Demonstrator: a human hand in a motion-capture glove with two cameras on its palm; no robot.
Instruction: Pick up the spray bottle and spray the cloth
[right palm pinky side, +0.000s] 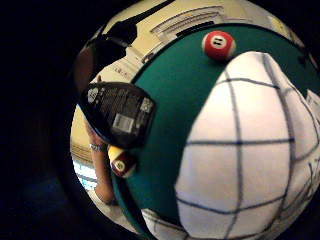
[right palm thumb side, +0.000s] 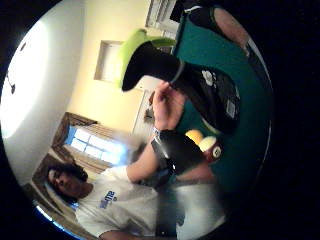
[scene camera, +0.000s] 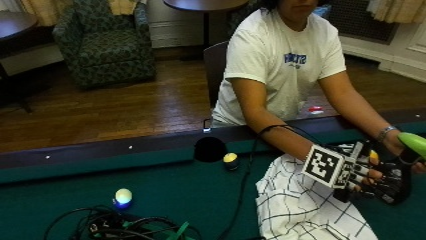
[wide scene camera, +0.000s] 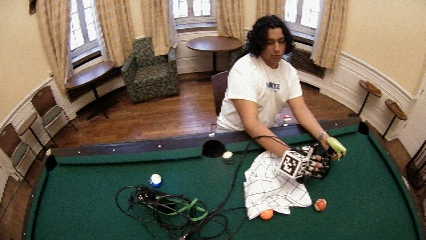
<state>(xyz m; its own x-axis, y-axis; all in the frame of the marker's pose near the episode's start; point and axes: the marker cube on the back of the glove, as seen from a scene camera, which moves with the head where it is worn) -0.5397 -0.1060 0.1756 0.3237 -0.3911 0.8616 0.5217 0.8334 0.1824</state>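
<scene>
Fingers of the gloved right hand (scene camera: 373, 176) (spread) hover above the cloth (scene camera: 303, 210).

seated person's gloved right hand (scene camera: 373, 177) above checked cloth (scene camera: 303, 202) on green pool table (scene camera: 166, 185), green-topped spray bottle (scene camera: 414, 145) beside it

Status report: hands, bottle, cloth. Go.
Gloved right hand beside the bottle, grip unclear. Bare hand holds bottle up. Cloth spread on felt below. Balls nearby, none on cloth.
</scene>
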